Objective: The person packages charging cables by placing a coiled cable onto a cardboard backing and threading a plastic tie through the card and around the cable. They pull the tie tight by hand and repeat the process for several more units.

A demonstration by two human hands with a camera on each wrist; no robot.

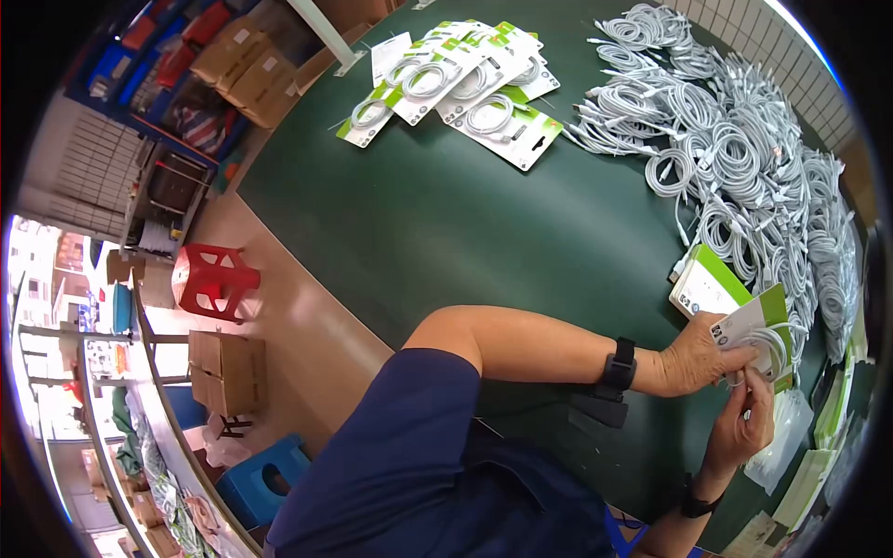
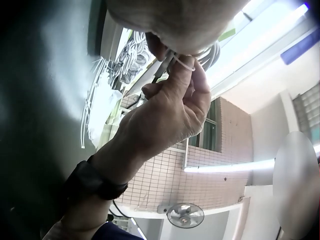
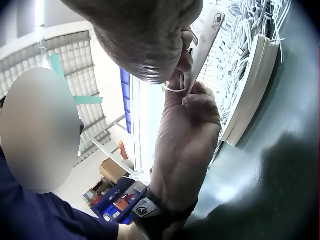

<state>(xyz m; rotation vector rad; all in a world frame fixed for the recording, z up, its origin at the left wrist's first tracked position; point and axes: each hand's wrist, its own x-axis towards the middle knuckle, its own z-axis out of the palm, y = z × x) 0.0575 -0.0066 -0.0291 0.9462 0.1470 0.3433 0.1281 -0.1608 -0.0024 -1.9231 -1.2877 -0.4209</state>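
Left hand (image 1: pixel 693 358) pinching card (image 1: pixel 755 327) above table (image 1: pixel 446 223) edge, right hand (image 1: pixel 744 423) gripping cable (image 1: pixel 772 346) coil against it. Card looking light, bendy; cable limp, springy; probably holding best by card edges.

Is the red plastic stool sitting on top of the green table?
No, the red stool stands on the floor beside the green table, left of its edge in the head view.
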